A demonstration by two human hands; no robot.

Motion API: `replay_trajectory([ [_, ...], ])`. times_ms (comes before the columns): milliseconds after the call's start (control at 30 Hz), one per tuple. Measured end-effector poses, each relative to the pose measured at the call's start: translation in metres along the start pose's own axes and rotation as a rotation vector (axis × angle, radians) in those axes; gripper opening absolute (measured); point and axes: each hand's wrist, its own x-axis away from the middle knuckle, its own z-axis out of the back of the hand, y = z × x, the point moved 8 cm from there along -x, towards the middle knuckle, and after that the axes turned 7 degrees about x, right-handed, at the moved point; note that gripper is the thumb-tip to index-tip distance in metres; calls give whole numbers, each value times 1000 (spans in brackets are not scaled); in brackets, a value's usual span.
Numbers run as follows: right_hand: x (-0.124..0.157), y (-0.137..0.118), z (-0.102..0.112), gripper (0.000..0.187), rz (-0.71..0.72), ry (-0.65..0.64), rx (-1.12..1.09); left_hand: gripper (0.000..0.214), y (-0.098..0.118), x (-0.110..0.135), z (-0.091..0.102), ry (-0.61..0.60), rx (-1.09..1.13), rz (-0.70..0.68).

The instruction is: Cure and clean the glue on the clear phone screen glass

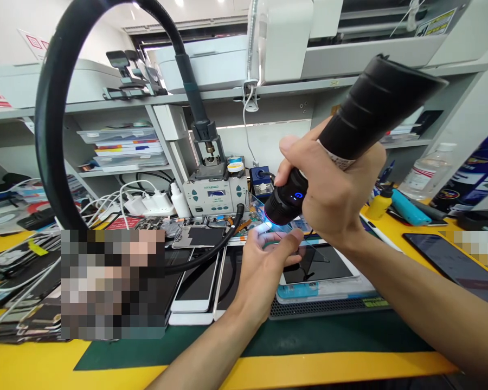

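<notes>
My right hand point(337, 184) is closed around a black flashlight point(374, 103), which slants with its lit end down and to the left. A blue power mark glows near its head, and bluish light falls on my left fingertips. Just below that end is my left hand point(270, 254), fingers and thumb curled around a thin clear sheet point(315, 252) whose edges show only faintly. Whether it is glass or film I cannot tell. Beneath the sheet a white-framed phone point(317, 265) lies screen up on a stack with a pale blue case or box.
A grey soldering or hot-air station point(217, 192) stands behind my hands. Its thick black hose point(49, 124) arches over the left side. Several phones point(195, 287) lie on the green mat point(244, 338). At right are a yellow bottle point(379, 203) and a clear bottle point(429, 170).
</notes>
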Motion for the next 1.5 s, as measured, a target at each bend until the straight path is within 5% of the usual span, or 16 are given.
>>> replay_trajectory([
  [767, -2, -5, 1, 41, 20, 12, -16, 40, 0, 0, -1, -9, -10, 1],
  [1200, -6, 10, 1, 42, -126, -40, -49, 43, -1, -1, -1, -30, -17, -7],
  [1500, -8, 43, -3, 33, -394, -74, -226, 54, -3, -1, 1, -3, 45, 12],
])
